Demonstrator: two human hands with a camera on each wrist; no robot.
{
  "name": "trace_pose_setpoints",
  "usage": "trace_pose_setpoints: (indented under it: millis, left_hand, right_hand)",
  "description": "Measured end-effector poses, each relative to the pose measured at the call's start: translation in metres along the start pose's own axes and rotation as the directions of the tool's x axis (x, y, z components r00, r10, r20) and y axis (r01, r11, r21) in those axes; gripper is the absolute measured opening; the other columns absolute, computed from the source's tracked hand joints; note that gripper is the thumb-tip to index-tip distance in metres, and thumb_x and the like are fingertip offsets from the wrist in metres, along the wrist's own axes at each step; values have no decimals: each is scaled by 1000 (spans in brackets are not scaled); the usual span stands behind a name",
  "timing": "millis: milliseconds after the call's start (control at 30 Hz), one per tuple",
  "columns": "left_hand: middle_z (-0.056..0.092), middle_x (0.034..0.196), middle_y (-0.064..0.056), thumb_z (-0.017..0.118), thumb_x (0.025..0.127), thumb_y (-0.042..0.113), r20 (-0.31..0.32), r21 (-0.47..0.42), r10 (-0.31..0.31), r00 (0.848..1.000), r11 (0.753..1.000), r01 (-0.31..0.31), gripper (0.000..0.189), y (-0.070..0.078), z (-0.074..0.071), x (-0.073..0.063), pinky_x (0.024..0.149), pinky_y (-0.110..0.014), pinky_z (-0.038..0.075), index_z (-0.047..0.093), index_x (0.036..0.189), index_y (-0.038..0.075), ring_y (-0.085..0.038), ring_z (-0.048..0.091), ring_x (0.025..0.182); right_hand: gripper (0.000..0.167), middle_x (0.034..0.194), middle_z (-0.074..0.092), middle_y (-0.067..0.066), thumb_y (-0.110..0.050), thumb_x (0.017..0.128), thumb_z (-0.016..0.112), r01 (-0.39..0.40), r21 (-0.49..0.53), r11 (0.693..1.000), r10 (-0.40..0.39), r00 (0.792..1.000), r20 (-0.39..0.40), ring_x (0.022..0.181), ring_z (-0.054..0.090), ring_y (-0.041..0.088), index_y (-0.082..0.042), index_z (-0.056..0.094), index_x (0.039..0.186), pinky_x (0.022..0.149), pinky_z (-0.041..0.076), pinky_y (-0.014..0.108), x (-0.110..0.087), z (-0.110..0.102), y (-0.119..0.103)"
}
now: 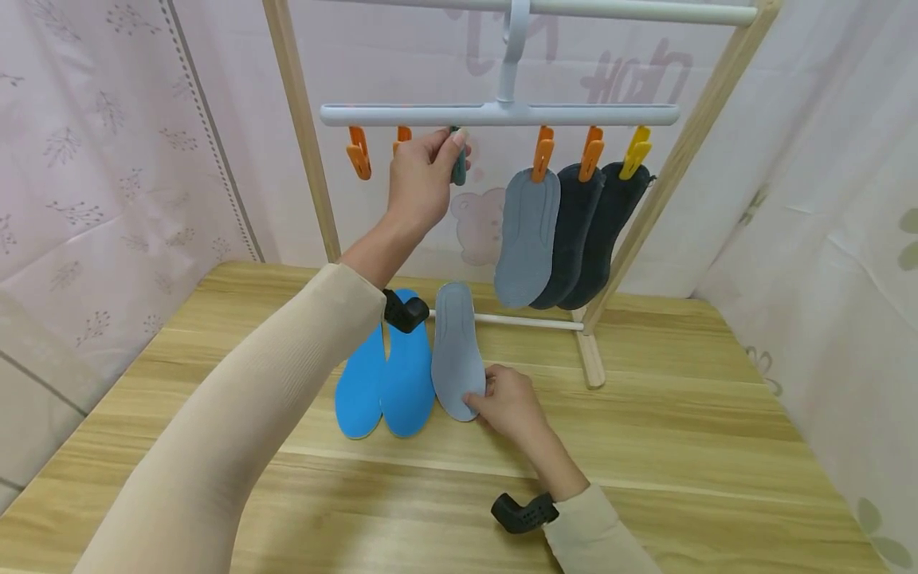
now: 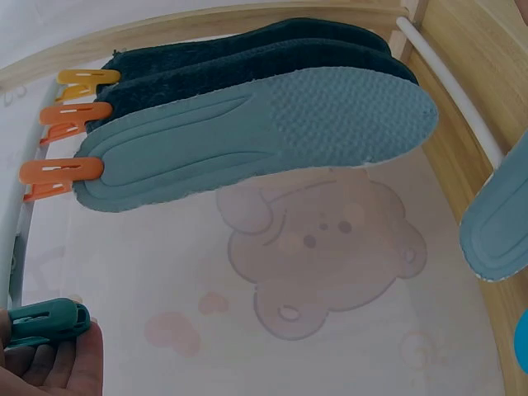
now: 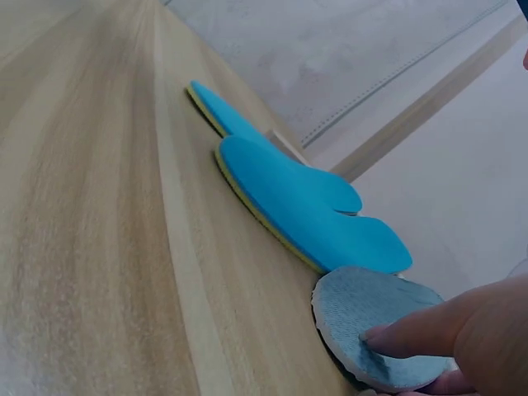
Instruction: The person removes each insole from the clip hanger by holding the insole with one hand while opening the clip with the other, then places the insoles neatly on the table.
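My left hand (image 1: 425,175) is raised to the hanger's bar and pinches a dark green clothespin (image 2: 51,322) between thumb and fingers. Down at the table, my right hand (image 1: 511,402) grips the near end of a grey insole (image 1: 456,351), thumb on top and fingers at its edge. Beside that insole lie two blue insoles (image 1: 409,383), side by side. To the right of the left hand, another grey insole (image 1: 529,239) hangs from an orange clothespin (image 1: 543,154), with two dark insoles (image 1: 575,231) clipped next to it.
The white hanger (image 1: 430,115) hooks over the top rail of a wooden rack (image 1: 304,127). An orange clothespin (image 1: 358,153) with nothing in it hangs at the left end, another partly behind my left hand. A white lower rail (image 1: 531,321) crosses behind the insoles on the wooden table (image 1: 688,446).
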State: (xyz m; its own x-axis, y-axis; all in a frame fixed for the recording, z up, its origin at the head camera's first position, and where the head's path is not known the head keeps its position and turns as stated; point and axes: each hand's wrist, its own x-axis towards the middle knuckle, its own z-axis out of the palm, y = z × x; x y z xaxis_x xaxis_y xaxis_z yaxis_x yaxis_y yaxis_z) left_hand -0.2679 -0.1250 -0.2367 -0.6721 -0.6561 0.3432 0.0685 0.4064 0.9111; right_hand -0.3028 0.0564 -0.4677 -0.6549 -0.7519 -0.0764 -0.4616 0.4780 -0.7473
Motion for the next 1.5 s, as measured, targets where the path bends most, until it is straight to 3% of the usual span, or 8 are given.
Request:
trace_pose_setpoints:
  millis: [200, 433, 667, 900, 1067, 1267, 1367, 1500]
  left_hand:
    - [69, 101, -8, 50, 106, 32, 0, -5, 1, 1000, 1000, -1, 36, -3, -1, -1, 102, -25, 53, 69, 124, 7, -16, 68, 108]
    - [72, 115, -12, 51, 106, 32, -2, -15, 12, 1000, 1000, -12, 36, -6, -3, 1, 105, -25, 53, 69, 125, 7, -18, 70, 113]
    - [72, 114, -15, 51, 106, 31, -10, -35, 32, 999, 999, -32, 33, -11, -7, 0, 102, -24, 55, 70, 108, 3, -21, 71, 110]
    - [73, 117, -13, 51, 107, 30, 9, -18, 84, 996, 996, -84, 35, -10, -5, 1, 102, -24, 55, 70, 117, 4, -22, 72, 112]
    - [73, 113, -13, 50, 107, 31, 21, -15, 82, 996, 997, -82, 35, -12, -4, 0, 102, -24, 55, 70, 114, 3, -20, 72, 111]
    - [73, 115, -11, 50, 107, 32, 26, -22, 89, 996, 996, -88, 34, -15, -3, 1, 100, -23, 55, 70, 113, 5, -19, 72, 108]
    - [73, 115, -10, 50, 106, 32, 34, -24, 88, 996, 996, -87, 35, -14, -3, 1, 100, -22, 55, 70, 116, 5, -19, 73, 106]
    - [72, 115, -10, 50, 106, 32, 37, -46, 89, 995, 995, -87, 34, -13, 0, 1, 100, -22, 55, 70, 111, 5, -19, 73, 106]
  right_hand:
    - [42, 65, 69, 4, -20, 85, 82, 43, -134, 990, -49, 998, -42, 48, 53, 10, 7, 67, 113, 44, 40, 23, -1, 0, 0]
    - [53, 86, 73, 6, -34, 87, 78, 8, -208, 978, -34, 992, -122, 68, 65, 16, 0, 66, 126, 53, 48, 28, 5, -11, -5]
    - [42, 108, 74, 13, -33, 94, 72, 90, -53, 995, -101, 957, -272, 87, 72, 27, -4, 68, 124, 70, 58, 38, 13, -32, -14]
    - [36, 119, 70, 15, -28, 96, 71, 225, 83, 971, -162, 871, -464, 109, 68, 33, -2, 68, 120, 87, 60, 48, 18, -61, -26]
    - [39, 125, 65, 16, -25, 96, 71, 259, 186, 948, -109, 812, -574, 116, 64, 33, -1, 65, 125, 86, 55, 32, 27, -72, -28]
    - [40, 128, 63, 16, -23, 95, 72, 362, 263, 894, -71, 696, -715, 116, 62, 29, -1, 64, 128, 90, 54, 36, 44, -80, -30]
    - [44, 129, 63, 16, -23, 94, 74, 382, 274, 883, -68, 679, -731, 118, 61, 30, -1, 62, 130, 95, 54, 48, 47, -84, -30]
    - [49, 133, 62, 16, -24, 93, 75, 352, 276, 895, -59, 704, -707, 122, 60, 31, -4, 60, 134, 100, 53, 51, 48, -89, -28]
